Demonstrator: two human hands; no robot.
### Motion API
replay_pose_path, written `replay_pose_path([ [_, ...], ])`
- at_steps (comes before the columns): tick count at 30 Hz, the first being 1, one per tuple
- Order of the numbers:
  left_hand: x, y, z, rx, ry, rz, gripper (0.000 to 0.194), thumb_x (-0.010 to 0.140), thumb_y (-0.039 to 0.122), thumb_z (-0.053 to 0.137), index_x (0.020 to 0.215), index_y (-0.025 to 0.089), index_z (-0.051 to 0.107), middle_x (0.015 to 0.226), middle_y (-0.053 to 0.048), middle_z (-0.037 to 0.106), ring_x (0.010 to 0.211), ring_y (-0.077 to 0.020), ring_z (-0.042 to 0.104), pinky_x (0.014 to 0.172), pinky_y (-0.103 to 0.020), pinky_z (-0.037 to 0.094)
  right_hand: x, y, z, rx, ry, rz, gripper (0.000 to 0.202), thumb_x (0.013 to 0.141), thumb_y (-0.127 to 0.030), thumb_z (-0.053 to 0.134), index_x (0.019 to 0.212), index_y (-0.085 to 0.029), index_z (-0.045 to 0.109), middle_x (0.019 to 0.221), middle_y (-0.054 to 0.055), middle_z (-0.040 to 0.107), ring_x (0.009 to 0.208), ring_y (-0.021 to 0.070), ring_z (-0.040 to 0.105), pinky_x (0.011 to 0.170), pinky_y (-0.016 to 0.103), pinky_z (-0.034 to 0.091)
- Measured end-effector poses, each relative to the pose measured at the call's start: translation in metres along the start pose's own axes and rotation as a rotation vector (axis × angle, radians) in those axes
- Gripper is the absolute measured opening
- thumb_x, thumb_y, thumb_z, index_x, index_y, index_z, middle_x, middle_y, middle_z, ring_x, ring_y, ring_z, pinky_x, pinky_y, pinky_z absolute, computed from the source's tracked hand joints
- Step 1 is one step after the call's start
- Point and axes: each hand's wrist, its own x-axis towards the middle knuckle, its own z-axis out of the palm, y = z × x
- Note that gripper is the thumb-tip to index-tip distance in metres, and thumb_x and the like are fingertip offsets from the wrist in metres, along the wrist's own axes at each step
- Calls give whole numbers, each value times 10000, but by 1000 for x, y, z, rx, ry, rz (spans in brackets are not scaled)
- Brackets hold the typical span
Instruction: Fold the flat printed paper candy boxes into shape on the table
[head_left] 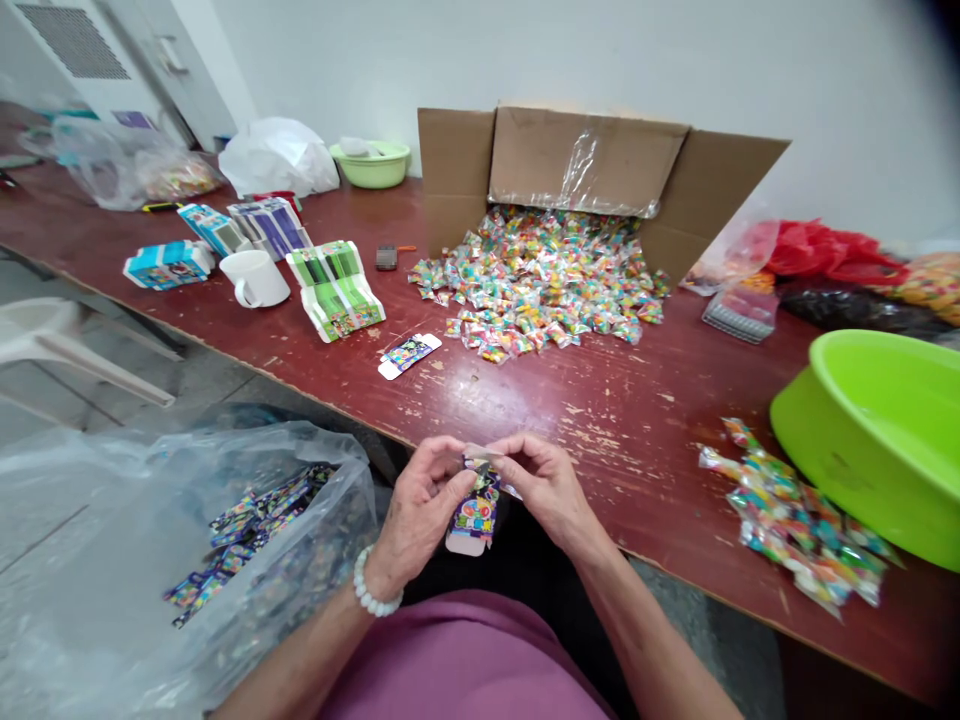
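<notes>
Between my two hands, just off the table's front edge, is a small dark printed candy box with a white flap hanging at its lower end. My left hand grips the box's left side, thumb across its front. My right hand pinches the upper right, by the box's top end; the fingertips partly hide that end. A similar flattened box lies on the table ahead. Beyond it, wrapped candies spill in a heap from a cardboard carton.
A clear plastic bag of dark printed boxes stands at left, below the table. A white mug and stacked flat cartons are at back left. At right are a green basin and loose candies.
</notes>
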Motion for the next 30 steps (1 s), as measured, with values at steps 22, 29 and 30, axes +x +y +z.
replay_pose_path([
  [22,6,8,4,-109,-177,-414,690,903,703,361,1302,182,572,746,-58,675,503,-121,592,464,-198,421,5,-10,4,-171,-138,-44,166,825,-335,700,879,-183,739,875,51,768,578,134,660,579,258,526],
  [29,7,6,1,-19,-197,-333,720,873,738,372,1047,118,693,680,-73,663,457,-114,552,432,-200,375,9,-15,11,-63,-116,55,214,799,-375,709,811,-161,700,638,20,715,491,148,647,510,253,496],
  [30,8,6,0,-5,-193,-323,717,873,737,374,1010,115,702,674,-74,661,453,-113,550,430,-202,373,9,-14,12,-60,-111,52,212,801,-377,710,804,-166,694,636,17,713,490,149,647,512,255,496],
])
